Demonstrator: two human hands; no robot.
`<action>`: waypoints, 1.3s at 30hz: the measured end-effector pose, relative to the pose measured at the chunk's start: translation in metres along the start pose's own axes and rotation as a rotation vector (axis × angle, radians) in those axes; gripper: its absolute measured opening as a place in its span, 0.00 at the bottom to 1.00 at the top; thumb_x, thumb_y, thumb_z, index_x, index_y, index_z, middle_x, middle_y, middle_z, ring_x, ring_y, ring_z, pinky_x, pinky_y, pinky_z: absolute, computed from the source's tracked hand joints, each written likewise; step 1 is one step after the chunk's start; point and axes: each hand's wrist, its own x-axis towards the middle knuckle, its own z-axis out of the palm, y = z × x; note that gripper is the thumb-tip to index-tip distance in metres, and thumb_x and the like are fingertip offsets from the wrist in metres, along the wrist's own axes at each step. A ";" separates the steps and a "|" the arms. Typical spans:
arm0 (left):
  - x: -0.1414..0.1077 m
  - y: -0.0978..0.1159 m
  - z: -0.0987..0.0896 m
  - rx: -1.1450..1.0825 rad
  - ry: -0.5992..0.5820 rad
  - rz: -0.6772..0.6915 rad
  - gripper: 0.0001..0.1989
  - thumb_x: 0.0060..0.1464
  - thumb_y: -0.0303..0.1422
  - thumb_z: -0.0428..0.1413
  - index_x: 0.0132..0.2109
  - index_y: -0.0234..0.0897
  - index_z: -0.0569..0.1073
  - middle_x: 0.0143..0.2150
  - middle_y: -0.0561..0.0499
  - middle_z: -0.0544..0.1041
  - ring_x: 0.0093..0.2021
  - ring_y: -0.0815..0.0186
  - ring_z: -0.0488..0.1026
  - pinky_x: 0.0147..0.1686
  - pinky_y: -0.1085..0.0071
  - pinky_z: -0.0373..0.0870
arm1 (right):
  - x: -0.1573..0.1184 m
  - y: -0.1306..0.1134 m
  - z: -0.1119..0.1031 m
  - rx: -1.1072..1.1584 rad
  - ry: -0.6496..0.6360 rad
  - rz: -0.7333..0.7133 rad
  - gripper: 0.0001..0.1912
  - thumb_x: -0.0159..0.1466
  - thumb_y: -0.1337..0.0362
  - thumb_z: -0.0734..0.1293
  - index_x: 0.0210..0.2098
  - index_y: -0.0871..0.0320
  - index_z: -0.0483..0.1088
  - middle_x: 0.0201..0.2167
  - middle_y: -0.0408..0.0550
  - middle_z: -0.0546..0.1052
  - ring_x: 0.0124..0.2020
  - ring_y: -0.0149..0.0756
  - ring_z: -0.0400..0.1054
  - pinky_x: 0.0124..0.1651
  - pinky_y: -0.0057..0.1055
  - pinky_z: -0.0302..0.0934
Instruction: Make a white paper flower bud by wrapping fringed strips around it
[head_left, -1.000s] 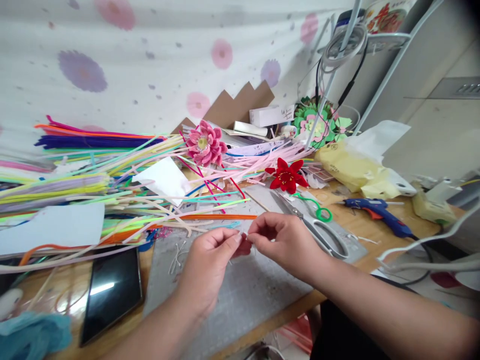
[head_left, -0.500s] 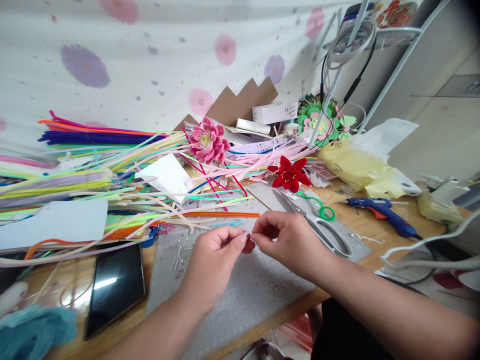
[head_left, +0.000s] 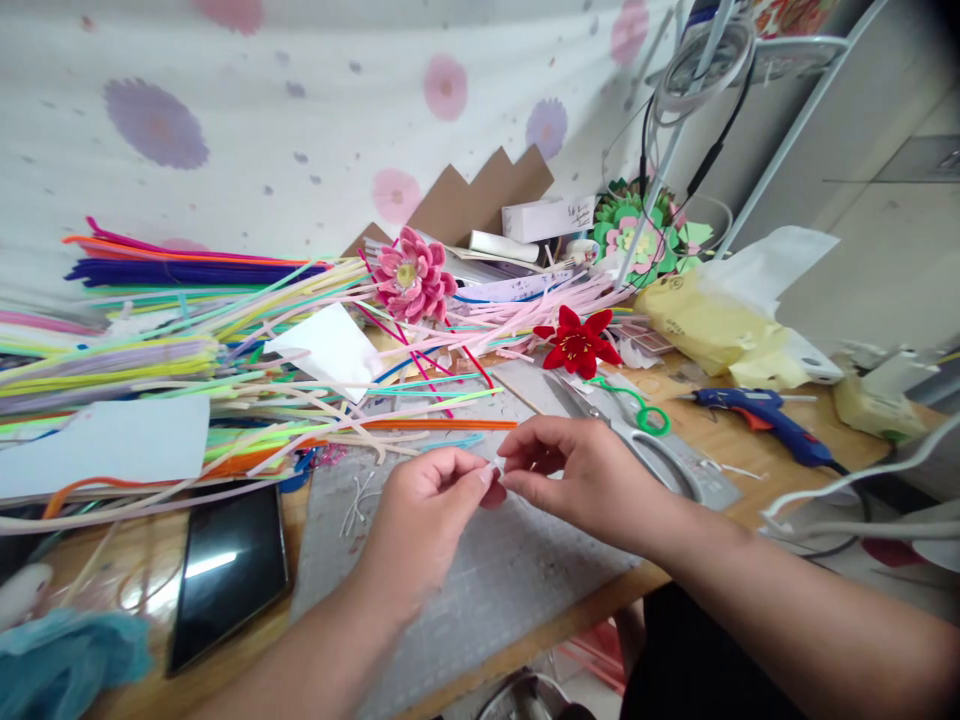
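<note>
My left hand [head_left: 442, 510] is closed in a pinch above the grey cutting mat [head_left: 465, 620]. A tiny whitish piece [head_left: 496, 463] shows at its fingertips, too small to name. My right hand [head_left: 574, 475] meets it from the right, thumb and fingers curled close around the same spot; whether it also grips the piece is hard to see. Thin white strands [head_left: 358, 505] lie on the mat left of my hands. Scissors with grey handles [head_left: 664, 460] lie partly behind my right hand, near a red fuzzy flower [head_left: 577, 342].
Bundles of coloured pipe cleaners [head_left: 150, 365] cover the back left, with a pink flower [head_left: 412, 277] on them. A black phone [head_left: 229, 575] lies at the left. At the right are a blue glue gun [head_left: 772, 415], a green wire loop [head_left: 651, 420] and a yellow bag [head_left: 697, 325].
My right hand's fingers have come slightly closer to the left fingertips. The left hand keeps its pinch. The whole view has shifted a little.
</note>
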 end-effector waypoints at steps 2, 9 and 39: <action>-0.001 0.002 0.000 0.015 0.007 -0.012 0.08 0.51 0.34 0.56 0.27 0.36 0.74 0.25 0.53 0.77 0.30 0.66 0.71 0.34 0.70 0.64 | 0.001 -0.002 -0.003 0.009 -0.014 -0.016 0.04 0.56 0.68 0.67 0.32 0.60 0.73 0.29 0.45 0.78 0.30 0.31 0.71 0.32 0.26 0.64; -0.002 0.005 0.000 0.223 0.000 0.024 0.09 0.51 0.34 0.55 0.25 0.38 0.72 0.24 0.54 0.75 0.28 0.66 0.69 0.31 0.70 0.62 | 0.006 -0.003 -0.009 0.000 -0.038 -0.061 0.05 0.58 0.66 0.67 0.28 0.59 0.74 0.27 0.44 0.74 0.30 0.31 0.67 0.31 0.26 0.60; -0.001 0.009 0.001 0.018 -0.131 -0.055 0.09 0.48 0.30 0.55 0.22 0.38 0.72 0.22 0.53 0.76 0.27 0.66 0.70 0.32 0.70 0.64 | 0.005 0.001 -0.018 0.105 -0.274 0.031 0.15 0.65 0.59 0.60 0.29 0.61 0.72 0.27 0.45 0.73 0.31 0.32 0.65 0.37 0.28 0.60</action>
